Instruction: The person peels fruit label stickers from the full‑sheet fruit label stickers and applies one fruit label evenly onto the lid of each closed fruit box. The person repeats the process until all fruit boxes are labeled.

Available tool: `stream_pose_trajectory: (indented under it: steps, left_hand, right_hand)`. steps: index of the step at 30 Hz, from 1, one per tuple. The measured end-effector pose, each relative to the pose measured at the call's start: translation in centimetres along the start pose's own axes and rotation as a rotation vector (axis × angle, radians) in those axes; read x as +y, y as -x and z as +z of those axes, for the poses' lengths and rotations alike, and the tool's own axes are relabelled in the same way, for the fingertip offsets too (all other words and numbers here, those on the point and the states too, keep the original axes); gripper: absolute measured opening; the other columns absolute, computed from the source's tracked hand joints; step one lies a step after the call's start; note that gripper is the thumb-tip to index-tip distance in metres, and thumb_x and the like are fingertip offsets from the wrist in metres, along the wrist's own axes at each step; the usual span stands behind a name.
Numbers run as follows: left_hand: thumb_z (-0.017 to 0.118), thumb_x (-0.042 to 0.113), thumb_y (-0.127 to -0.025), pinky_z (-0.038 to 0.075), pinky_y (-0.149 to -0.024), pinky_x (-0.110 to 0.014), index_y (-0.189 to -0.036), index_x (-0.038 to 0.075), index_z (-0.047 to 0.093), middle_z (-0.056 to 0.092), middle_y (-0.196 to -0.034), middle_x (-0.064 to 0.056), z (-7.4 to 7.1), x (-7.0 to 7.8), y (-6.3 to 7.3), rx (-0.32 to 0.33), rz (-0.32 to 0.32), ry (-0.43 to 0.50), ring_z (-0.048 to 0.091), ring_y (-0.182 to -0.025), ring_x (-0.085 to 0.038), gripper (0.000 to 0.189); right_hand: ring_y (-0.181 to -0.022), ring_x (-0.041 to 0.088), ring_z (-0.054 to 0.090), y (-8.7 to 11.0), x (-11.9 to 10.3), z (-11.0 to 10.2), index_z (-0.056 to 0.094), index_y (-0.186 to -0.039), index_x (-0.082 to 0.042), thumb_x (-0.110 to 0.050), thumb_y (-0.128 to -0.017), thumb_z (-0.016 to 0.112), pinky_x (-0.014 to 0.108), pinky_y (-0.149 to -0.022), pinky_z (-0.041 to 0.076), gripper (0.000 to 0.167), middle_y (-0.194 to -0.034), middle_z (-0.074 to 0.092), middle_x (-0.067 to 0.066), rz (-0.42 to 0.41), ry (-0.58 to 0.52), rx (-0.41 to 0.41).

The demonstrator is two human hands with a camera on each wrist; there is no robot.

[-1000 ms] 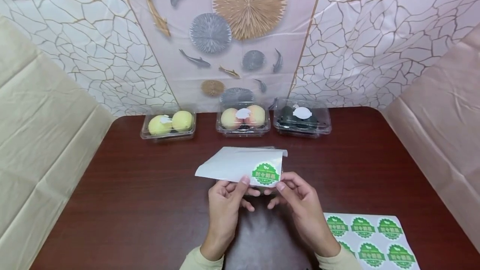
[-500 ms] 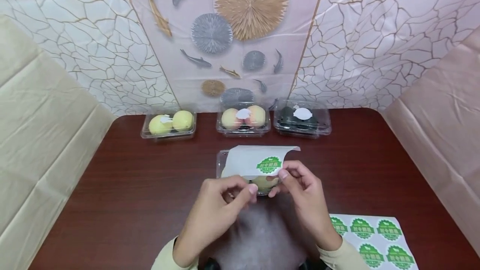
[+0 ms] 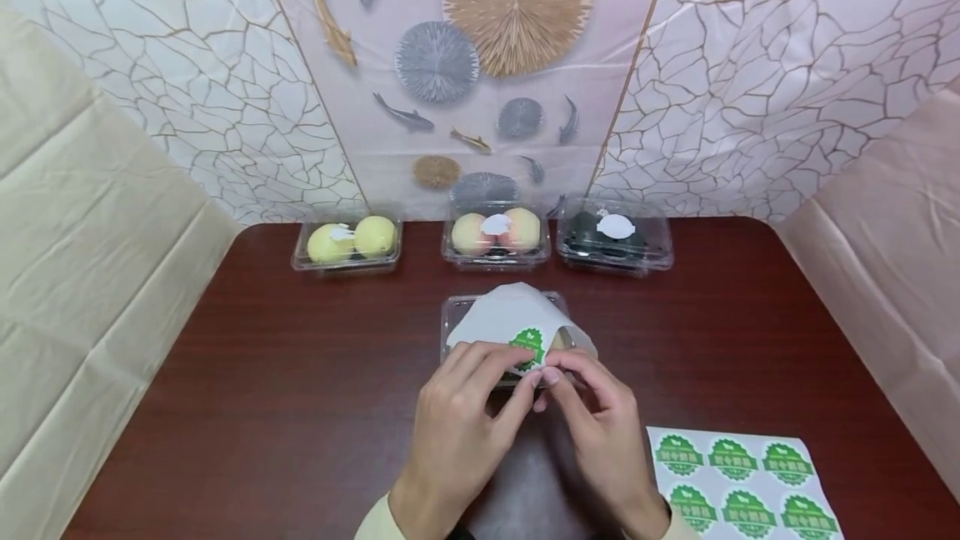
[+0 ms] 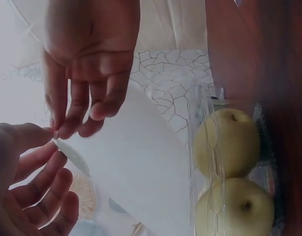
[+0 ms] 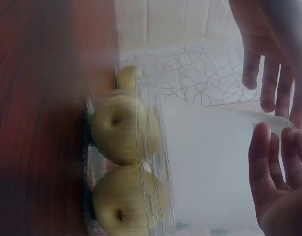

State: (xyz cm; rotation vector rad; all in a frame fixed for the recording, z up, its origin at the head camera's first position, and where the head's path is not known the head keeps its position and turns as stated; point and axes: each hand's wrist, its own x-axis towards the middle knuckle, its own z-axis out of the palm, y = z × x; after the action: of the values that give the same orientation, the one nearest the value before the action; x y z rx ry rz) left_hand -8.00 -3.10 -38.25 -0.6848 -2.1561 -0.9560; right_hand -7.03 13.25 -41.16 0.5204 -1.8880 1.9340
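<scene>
A white sticker sheet (image 3: 498,315) bends over a clear plastic box (image 3: 452,315) in the middle of the table. At its near corner sits one green sticker (image 3: 529,340). My left hand (image 3: 465,411) pinches the sheet at that corner, its index finger lying over part of the sticker. Close against it, my right hand (image 3: 600,415) pinches the same corner, and the thumbs of both hands nearly meet. Two yellow-green pears (image 4: 227,142) lie inside the box in the left wrist view. Whether the sticker's edge is lifted is hidden by the fingers.
Along the back stand three clear boxes: one with yellow fruit (image 3: 375,236), one with peaches (image 3: 522,232), one with dark contents (image 3: 585,232). Each bears a white label. Another sheet of green stickers (image 3: 731,486) lies on the dark red table (image 3: 300,407) at the front right.
My left hand let go of the sheet, came away to the left, and now grips its corner beside my right hand. The sheet has curled and its corner has turned.
</scene>
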Motion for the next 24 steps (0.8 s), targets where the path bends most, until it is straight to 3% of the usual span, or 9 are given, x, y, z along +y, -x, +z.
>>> stream_pose_trajectory:
  steps: [5,9,17,24]
  left_hand:
    - [0.085,0.015,-0.089,0.059,-0.078,-0.028,-0.106,0.016,0.08,0.076,-0.098,0.006,-0.11,-0.27,0.23,0.006,0.021,-0.005,0.069,-0.09,-0.012,0.018]
    - [0.085,0.015,-0.088,0.059,-0.075,-0.027,-0.105,0.015,0.08,0.076,-0.098,0.006,-0.23,-0.45,0.34,0.007,0.045,-0.009,0.07,-0.089,-0.011,0.017]
    - [0.082,0.011,-0.088,0.059,-0.073,-0.027,-0.1,0.015,0.083,0.077,-0.095,0.006,-0.38,-0.44,0.35,0.033,0.064,0.026,0.07,-0.087,-0.011,0.013]
    - [0.078,0.012,-0.088,0.06,-0.07,-0.026,-0.093,0.016,0.082,0.076,-0.092,0.006,0.0,-0.32,0.06,0.069,0.106,-0.022,0.07,-0.082,-0.012,0.007]
  right_hand:
    - [-0.076,0.017,0.067,0.14,0.46,-0.07,0.075,-0.111,0.003,0.024,-0.093,0.061,0.025,-0.067,0.058,0.031,-0.099,0.069,0.013,-0.161,0.088,-0.02]
    - [-0.076,0.016,0.065,0.14,0.56,-0.13,0.076,-0.107,0.0,0.023,-0.09,0.065,0.024,-0.067,0.057,0.031,-0.096,0.069,0.012,-0.218,0.151,-0.023]
    - [-0.084,0.016,0.064,0.18,0.63,-0.01,0.073,-0.106,-0.005,0.02,-0.091,0.067,0.022,-0.072,0.056,0.029,-0.099,0.066,0.008,-0.249,0.21,-0.025]
    - [-0.092,0.015,0.062,0.7,0.54,0.16,0.071,-0.109,-0.004,0.02,-0.093,0.065,0.019,-0.072,0.055,0.03,-0.103,0.065,0.009,-0.21,0.188,-0.012]
